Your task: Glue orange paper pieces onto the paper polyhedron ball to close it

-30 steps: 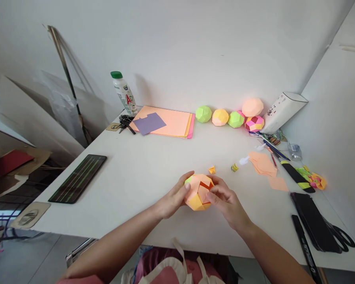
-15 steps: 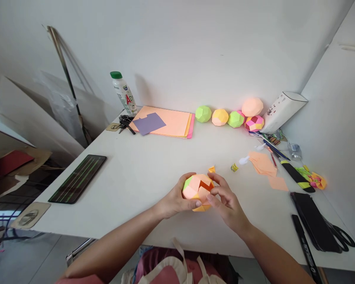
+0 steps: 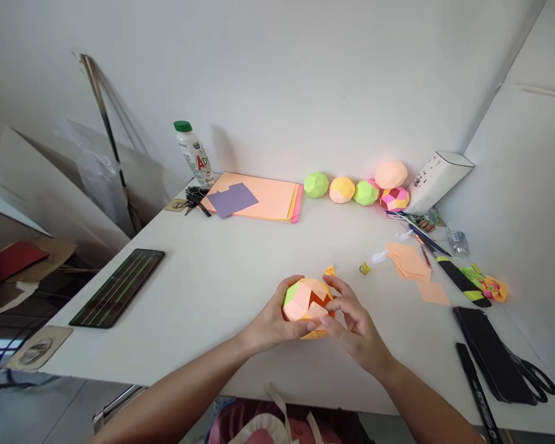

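A faceted paper ball point(image 3: 308, 296), mostly peach with some green and yellow-orange, is held between both hands near the table's front. A jagged gap in its upper right side shows an orange-red inside. My left hand point(image 3: 276, 317) wraps around the ball's left side, thumb along the lower front. On the right, my right hand point(image 3: 358, 327) pinches the ball's edge at the gap with thumb and fingers. Just behind the ball lies a small folded orange paper piece point(image 3: 330, 271). Part of the ball's underside is hidden by my fingers.
Finished paper balls point(image 3: 342, 189) line the wall. Paper sheets point(image 3: 268, 200) and a bottle point(image 3: 195, 154) stand back left; a tablet point(image 3: 118, 288) lies left. On the right are peach paper squares point(image 3: 409, 262), a black-and-yellow cutter point(image 3: 462, 282), a phone point(image 3: 493, 354), scissors point(image 3: 534, 373) and a marker point(image 3: 478, 391).
The view has tilted slightly. My right thumb and fingers have shifted a little at the gap's edge, and the opening looks narrower. My left hand keeps its hold.
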